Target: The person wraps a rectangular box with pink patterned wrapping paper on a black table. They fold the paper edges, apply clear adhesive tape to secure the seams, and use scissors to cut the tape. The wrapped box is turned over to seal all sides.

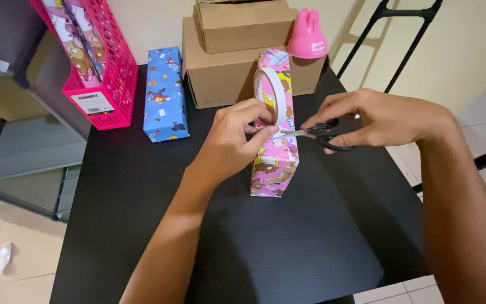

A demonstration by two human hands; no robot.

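A long box wrapped in pink cartoon paper (275, 163) lies on the black table (288, 247), pointing away from me. My left hand (234, 141) holds a white roll of tape (271, 93) upright above the box, with a strip pulled out toward its thumb. My right hand (375, 118) grips black-handled scissors (316, 132), whose blades point left at the tape strip, just over the box.
A blue wrapped box (165, 93) lies at the back left beside a pink plastic file rack (99, 62) holding rolled wrapping paper. Two stacked cardboard boxes (237, 53) and a pink bunny-eared object (307, 35) stand at the back. A grey shelf (23, 129) is left of the table.
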